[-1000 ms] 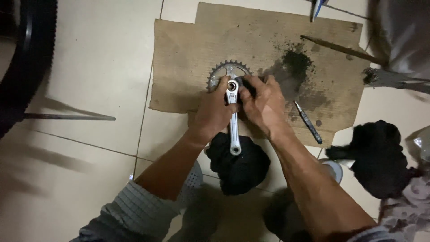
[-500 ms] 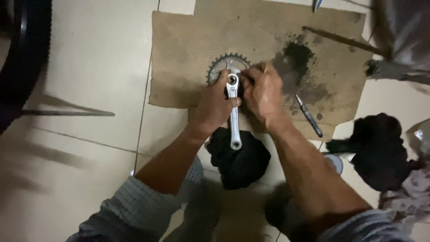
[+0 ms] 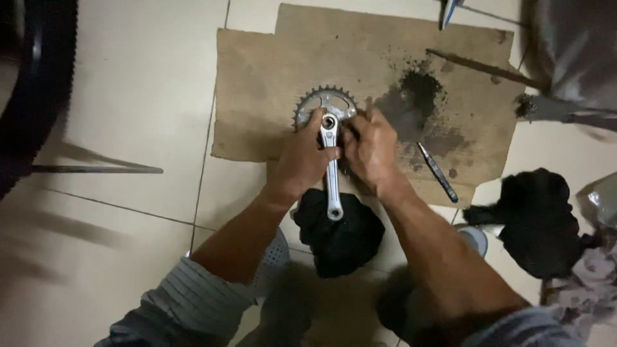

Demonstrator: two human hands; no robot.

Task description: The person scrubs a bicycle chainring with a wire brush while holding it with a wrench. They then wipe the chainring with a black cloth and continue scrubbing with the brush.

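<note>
Floor: pale tiles are running under everything, with a stained cardboard sheet (image 3: 270, 83) lying across them.
Crankset: your silver bicycle crank (image 3: 331, 168) with its toothed chainring (image 3: 321, 100) is lying at the cardboard's near edge, the arm pointing back toward you.
Left hand: your left hand (image 3: 302, 160) is gripping the crank's left side, thumb up by the chainring.
Right hand: your right hand (image 3: 369, 149) is clasping the crank's right side, fingers curled against it.
Black rag: a dark cloth (image 3: 339, 232) is sitting under the crank's near end.
Tool: a slim dark tool (image 3: 438, 173) is lying right of the crank.
Grease: a black smear (image 3: 414, 96) is spreading beyond the crank, to its right.
</note>
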